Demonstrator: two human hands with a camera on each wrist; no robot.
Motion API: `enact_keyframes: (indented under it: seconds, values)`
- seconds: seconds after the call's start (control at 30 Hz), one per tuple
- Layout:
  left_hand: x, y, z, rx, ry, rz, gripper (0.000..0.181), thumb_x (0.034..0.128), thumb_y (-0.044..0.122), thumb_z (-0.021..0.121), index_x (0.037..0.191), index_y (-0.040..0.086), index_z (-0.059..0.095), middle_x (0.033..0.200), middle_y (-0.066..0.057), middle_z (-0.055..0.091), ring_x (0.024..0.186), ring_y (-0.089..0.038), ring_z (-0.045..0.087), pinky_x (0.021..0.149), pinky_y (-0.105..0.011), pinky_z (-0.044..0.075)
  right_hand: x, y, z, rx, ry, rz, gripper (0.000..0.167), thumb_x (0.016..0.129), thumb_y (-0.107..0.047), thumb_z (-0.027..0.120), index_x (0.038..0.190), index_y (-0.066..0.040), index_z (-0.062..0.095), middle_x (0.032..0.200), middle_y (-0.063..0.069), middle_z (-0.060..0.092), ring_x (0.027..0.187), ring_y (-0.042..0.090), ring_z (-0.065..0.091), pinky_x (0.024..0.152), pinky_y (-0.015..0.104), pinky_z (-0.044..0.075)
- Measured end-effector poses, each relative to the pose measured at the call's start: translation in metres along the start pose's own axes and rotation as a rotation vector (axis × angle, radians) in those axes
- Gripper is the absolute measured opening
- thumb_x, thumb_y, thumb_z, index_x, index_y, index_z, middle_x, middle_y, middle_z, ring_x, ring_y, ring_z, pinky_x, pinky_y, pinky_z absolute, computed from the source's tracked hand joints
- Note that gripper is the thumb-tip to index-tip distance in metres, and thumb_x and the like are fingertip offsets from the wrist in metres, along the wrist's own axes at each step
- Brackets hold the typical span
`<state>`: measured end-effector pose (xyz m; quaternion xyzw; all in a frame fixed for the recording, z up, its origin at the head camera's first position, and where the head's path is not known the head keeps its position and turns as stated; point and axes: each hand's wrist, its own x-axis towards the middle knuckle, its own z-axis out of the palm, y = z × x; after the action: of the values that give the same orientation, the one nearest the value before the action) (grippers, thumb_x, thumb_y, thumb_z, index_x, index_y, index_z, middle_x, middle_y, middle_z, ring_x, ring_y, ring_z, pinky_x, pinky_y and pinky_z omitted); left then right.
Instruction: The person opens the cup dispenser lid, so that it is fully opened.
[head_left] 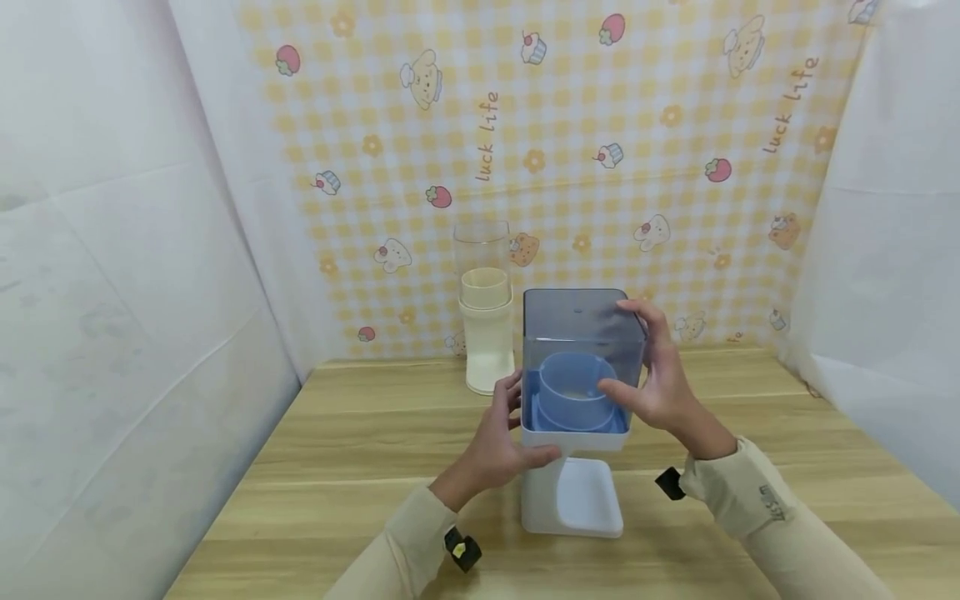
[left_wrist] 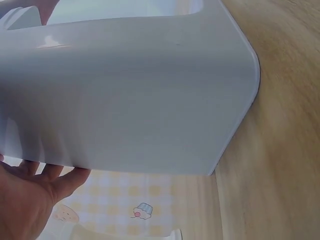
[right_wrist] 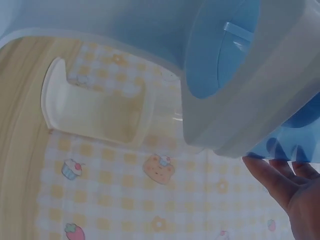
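Dispenser [head_left: 576, 417] on the worktop [head_left: 375, 467] is clasped at its rim [head_left: 581, 440] by the left grip [head_left: 497, 454], at its tank [head_left: 573, 317] by the right grip [head_left: 662, 387]; "luck life" is printed on the backdrop [head_left: 570, 108]. Sleeve lettering [head_left: 771, 502] is blurred.

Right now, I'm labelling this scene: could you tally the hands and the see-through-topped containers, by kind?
Hands: 2 (left hand, right hand)
Containers: 2 (white container, cream container)
Total: 4

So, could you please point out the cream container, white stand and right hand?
Cream container [head_left: 486, 340]: head view, opaque body.
White stand [left_wrist: 135, 100]: left wrist view, side wall.
Right hand [head_left: 663, 386]: head view, its middle.
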<state>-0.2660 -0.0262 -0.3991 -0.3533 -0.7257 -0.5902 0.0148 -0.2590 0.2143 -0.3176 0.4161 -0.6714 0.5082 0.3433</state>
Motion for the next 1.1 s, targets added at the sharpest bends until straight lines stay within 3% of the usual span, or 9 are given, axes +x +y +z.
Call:
enact_keyframes:
  seconds: [0.2,0.4,0.5,0.6,0.73,0.9,1.03,1.1]
  values:
    - [-0.0005,0.0004,0.002,-0.004,-0.017,-0.015,0.11,0.075,0.054,0.081,0.154,0.018,0.014,0.15,-0.009,0.039,0.131,-0.026,0.045,0.104,-0.051,0.041,-0.0002,-0.0001,-0.0001,0.02,0.03,0.06,0.078,0.087,-0.031,0.07,0.141,0.008,0.031,0.131,0.008,0.045,0.099,0.02,0.054,0.073,0.021,0.05]
    - [0.0002,0.0013,0.0009,0.013,-0.02,-0.002,0.107,0.075,0.057,0.08,0.153,0.02,0.016,0.15,-0.007,0.04,0.131,-0.025,0.045,0.104,-0.051,0.042,0.0018,-0.002,-0.0003,-0.011,0.048,0.081,0.077,0.088,-0.038,0.068,0.141,0.006,0.033,0.127,0.007,0.047,0.096,0.02,0.056,0.067,0.021,0.051]
    - [0.0008,0.0019,-0.0001,0.025,-0.021,0.015,0.108,0.0751,0.059,0.079,0.153,0.019,0.016,0.149,-0.009,0.04,0.132,-0.027,0.045,0.103,-0.051,0.042,0.002,0.0001,0.0012,0.002,0.073,0.021,0.083,0.088,-0.044,0.07,0.139,0.009,0.033,0.131,0.007,0.046,0.106,0.021,0.051,0.08,0.024,0.046]
    - [0.0011,0.0024,-0.0001,0.02,-0.021,0.017,0.11,0.0746,0.059,0.079,0.153,0.017,0.015,0.149,-0.011,0.04,0.133,-0.028,0.044,0.103,-0.05,0.042,0.0022,0.0037,0.0044,0.003,0.13,-0.097,0.091,0.084,-0.051,0.074,0.134,0.015,0.036,0.134,0.008,0.047,0.116,0.021,0.047,0.094,0.03,0.038]
    - [0.0019,0.001,0.0015,0.015,-0.028,-0.001,0.112,0.0741,0.056,0.081,0.154,0.016,0.014,0.15,-0.011,0.039,0.134,-0.025,0.043,0.104,-0.046,0.042,0.0019,0.0055,0.0049,0.008,0.16,-0.177,0.096,0.081,-0.053,0.076,0.13,0.02,0.037,0.133,0.009,0.05,0.119,0.021,0.047,0.098,0.031,0.033]
    - [0.0023,-0.0006,0.0024,0.01,-0.033,-0.008,0.111,0.0742,0.055,0.081,0.153,0.016,0.015,0.149,-0.01,0.039,0.133,-0.023,0.044,0.104,-0.043,0.043,0.0009,0.0015,0.0007,0.034,0.101,-0.058,0.087,0.086,-0.046,0.073,0.136,0.014,0.035,0.133,0.009,0.048,0.111,0.021,0.05,0.087,0.027,0.041]
    - [0.0008,-0.0015,0.0011,-0.001,-0.016,-0.001,0.112,0.0736,0.056,0.081,0.153,0.014,0.015,0.149,-0.011,0.04,0.132,-0.026,0.045,0.103,-0.048,0.042,0.0026,-0.0021,0.0002,0.035,0.06,0.046,0.077,0.089,-0.037,0.071,0.14,0.007,0.035,0.134,0.01,0.044,0.101,0.021,0.053,0.073,0.022,0.048]
    - [-0.0001,-0.002,0.0004,0.002,-0.009,-0.002,0.112,0.0734,0.056,0.081,0.154,0.014,0.015,0.149,-0.012,0.04,0.132,-0.027,0.045,0.103,-0.05,0.042,0.0047,-0.0028,0.001,0.056,0.056,0.069,0.073,0.09,-0.032,0.07,0.141,0.006,0.035,0.132,0.01,0.044,0.098,0.022,0.054,0.073,0.023,0.049]
